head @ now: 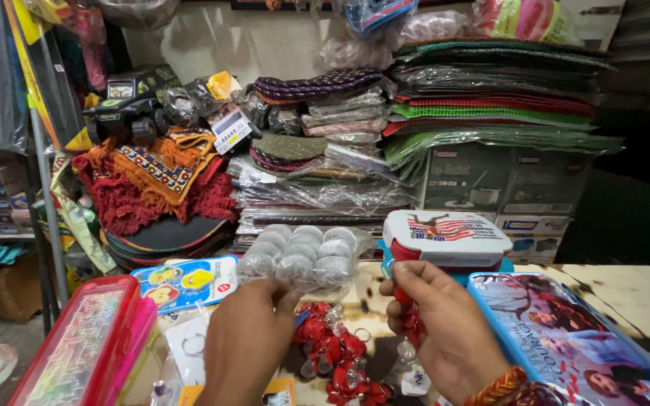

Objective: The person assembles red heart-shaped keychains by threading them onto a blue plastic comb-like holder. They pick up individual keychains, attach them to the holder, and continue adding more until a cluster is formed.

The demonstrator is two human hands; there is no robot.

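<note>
My left hand (246, 338) grips the lower edge of a clear plastic pack of silvery round scrubbers (302, 256) and holds it up over the counter. My right hand (441, 327) is closed around a bunch of small red keyrings (413, 323). More red keyrings (336, 357) lie in a heap on the worn wooden counter (626, 289) between my hands. An orange thread band (499, 386) circles my right wrist.
A red-and-white lunch box (445, 237) sits behind my right hand. A blue picture box (566, 338) lies at the right, a red pencil case (77, 346) at the left. Stacked mats (490, 98), a fringed rug (156, 177) and cartons (505, 184) fill the back.
</note>
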